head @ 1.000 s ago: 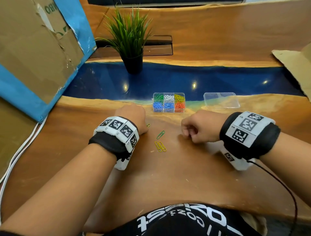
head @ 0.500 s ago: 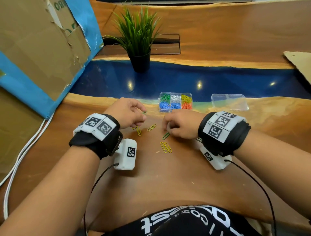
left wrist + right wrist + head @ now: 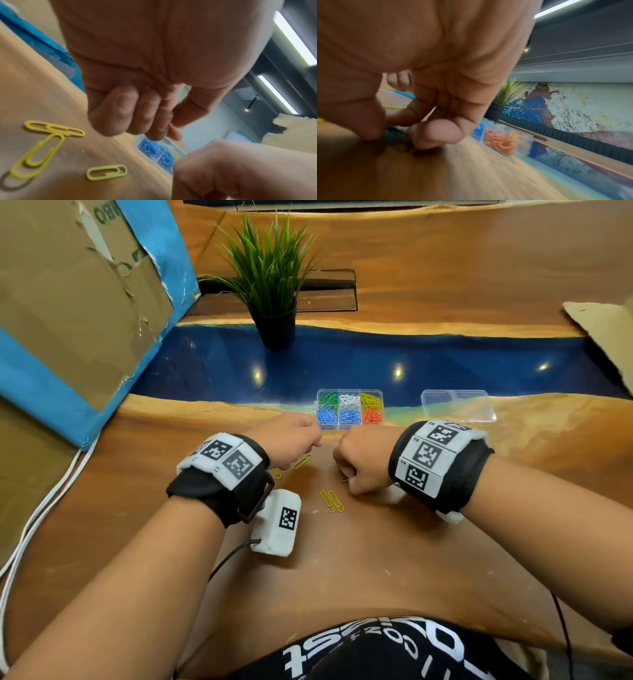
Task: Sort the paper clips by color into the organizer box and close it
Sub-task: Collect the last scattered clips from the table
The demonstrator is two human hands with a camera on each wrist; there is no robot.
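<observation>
The clear organizer box (image 3: 349, 424) stands open, with green, white, yellow, blue and orange clips sorted in its compartments. Its lid (image 3: 457, 405) lies apart to the right. My right hand (image 3: 346, 474) presses down on the wood just in front of the box. In the right wrist view, the thumb and a finger of the right hand (image 3: 397, 139) pinch a green paper clip (image 3: 393, 129). My left hand (image 3: 313, 440) hovers by the box's near left corner, fingers (image 3: 137, 115) curled, no clip showing in them. Yellow clips (image 3: 331, 501) (image 3: 302, 462) (image 3: 54, 128) lie loose between my hands.
A potted plant (image 3: 270, 278) stands behind the box on the blue resin strip (image 3: 479, 364). A large cardboard sheet with blue edging (image 3: 68, 302) leans at the left, and white cables (image 3: 34, 525) run beside it. More cardboard (image 3: 606, 326) sits at the far right.
The right hand came left from its resting spot and settled over the green clip. The left hand lifted off the table and moved forward toward the box.
</observation>
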